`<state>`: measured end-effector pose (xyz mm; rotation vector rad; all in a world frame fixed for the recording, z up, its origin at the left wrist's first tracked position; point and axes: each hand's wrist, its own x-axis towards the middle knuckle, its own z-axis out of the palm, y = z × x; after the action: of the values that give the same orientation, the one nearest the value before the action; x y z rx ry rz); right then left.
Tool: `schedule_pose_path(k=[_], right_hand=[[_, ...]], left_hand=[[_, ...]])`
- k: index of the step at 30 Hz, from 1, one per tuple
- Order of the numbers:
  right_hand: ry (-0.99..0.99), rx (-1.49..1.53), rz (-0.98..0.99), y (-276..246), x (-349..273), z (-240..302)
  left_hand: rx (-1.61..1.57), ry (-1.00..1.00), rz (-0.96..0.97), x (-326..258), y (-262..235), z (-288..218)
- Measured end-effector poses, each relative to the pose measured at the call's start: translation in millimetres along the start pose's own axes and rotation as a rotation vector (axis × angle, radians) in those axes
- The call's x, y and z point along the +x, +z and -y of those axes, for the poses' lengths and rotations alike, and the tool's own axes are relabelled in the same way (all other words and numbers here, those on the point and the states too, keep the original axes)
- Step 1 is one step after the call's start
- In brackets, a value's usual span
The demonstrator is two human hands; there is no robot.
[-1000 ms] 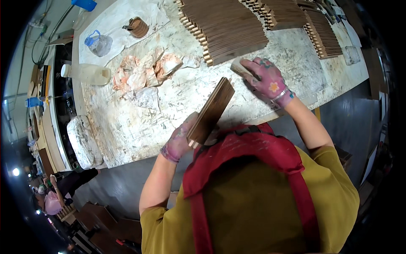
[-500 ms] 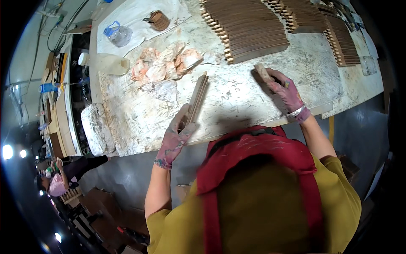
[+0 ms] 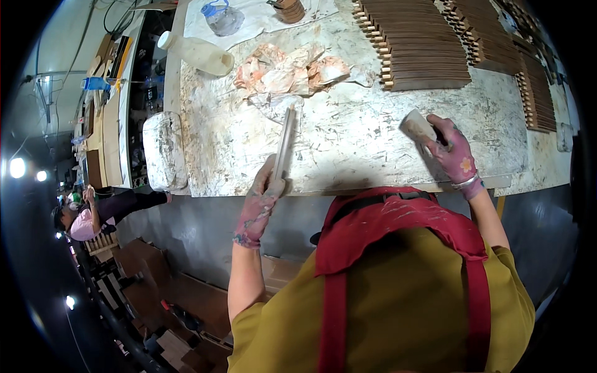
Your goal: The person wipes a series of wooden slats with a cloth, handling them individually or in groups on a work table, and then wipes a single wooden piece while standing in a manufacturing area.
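Observation:
My left hand (image 3: 257,208), in a stained pinkish glove, is closed round the lower end of a narrow wooden slat (image 3: 285,140). The slat stands out over the table, and a small peg shows at its far end. Off to the right, my right hand (image 3: 455,155), gloved as well, grips a pale flat block (image 3: 418,127) between thumb and fingers. Its broad face shows; its exact kind I cannot make out. A gap of bare tabletop separates the block from the slat. Beyond them lie crumpled, orange-stained rags (image 3: 289,69).
Rows of dark pegged slats (image 3: 423,50) lie at the back right. A cloudy bottle (image 3: 198,55), a clear blue-handled jug (image 3: 222,18) and a brown cup (image 3: 288,10) are at the back left. A whitish padded block (image 3: 165,151) adjoins the table's left edge. Another person (image 3: 87,221) is far left.
The slat has turned in my left hand, showing a paler, narrower face. My right hand has tilted the block so its broad face shows. The whole view has shifted.

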<state>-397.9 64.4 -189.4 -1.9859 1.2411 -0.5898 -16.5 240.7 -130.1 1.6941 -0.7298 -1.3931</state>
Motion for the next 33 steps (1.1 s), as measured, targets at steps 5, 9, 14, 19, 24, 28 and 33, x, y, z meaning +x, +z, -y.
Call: schedule_pose_path(k=[5, 9, 14, 19, 24, 28, 33], right_hand=[[-0.082, -0.408, 0.171, -4.7, 14.1, 35.9], [-0.327, -0.235, 0.131, 5.3, 55.4, 80.3], [-0.551, -0.189, 0.083, 87.1, 163.1, 115.8], [-0.504, -0.506, 0.373, 152.4, 215.1, 100.4], [-0.604, -0.093, 0.279, 126.4, 205.6, 127.1], [-0.924, -0.018, 0.346, 95.3, 156.3, 182.6], [-0.871, -0.19, 0.713, 154.1, 103.3, 173.8]], left_hand=[[-0.361, 0.046, 0.061, 13.2, 30.5, 18.2], [-0.555, 0.105, -0.064, 6.3, 51.6, 15.9], [-0.534, 0.212, -0.2, -5.6, 48.6, 33.7], [-0.597, 0.187, -0.257, -11.5, 52.7, 47.1], [-0.825, 0.147, -0.386, -12.2, 58.1, 57.9], [-0.842, 0.044, -0.414, -6.2, 64.6, 43.7], [-0.553, 0.242, -0.285, 4.2, 75.9, 76.2]])
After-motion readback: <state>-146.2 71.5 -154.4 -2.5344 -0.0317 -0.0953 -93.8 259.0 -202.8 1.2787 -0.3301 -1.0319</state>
